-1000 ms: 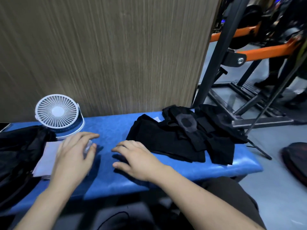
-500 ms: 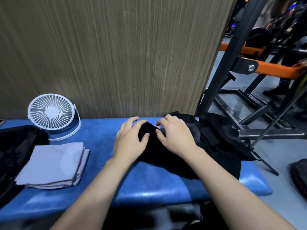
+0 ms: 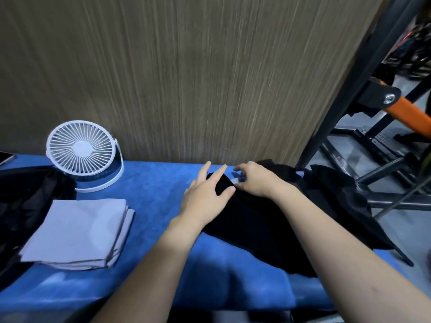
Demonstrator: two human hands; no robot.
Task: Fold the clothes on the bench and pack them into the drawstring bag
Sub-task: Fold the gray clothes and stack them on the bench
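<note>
Crumpled black fabric garment (image 3: 268, 220) lies at the right end of the blue padded bench (image 3: 151, 201), long axis running from far edge toward near-right corner. Both hands at its far-left corner: left hand (image 3: 207, 192) flat, fingers straight, pressing; right hand (image 3: 254, 180) curled, pinching a white tag (image 3: 236, 180). Right sits nearer the bulk.

Only one view for me: head camera, wide-angle, looking forward and down from above bench (image 3: 151, 190), close in. Faces wall panel (image 3: 186, 78) behind bench. Forearms enter from bottom edge; gym frame (image 3: 345, 94) at right edge.
</note>
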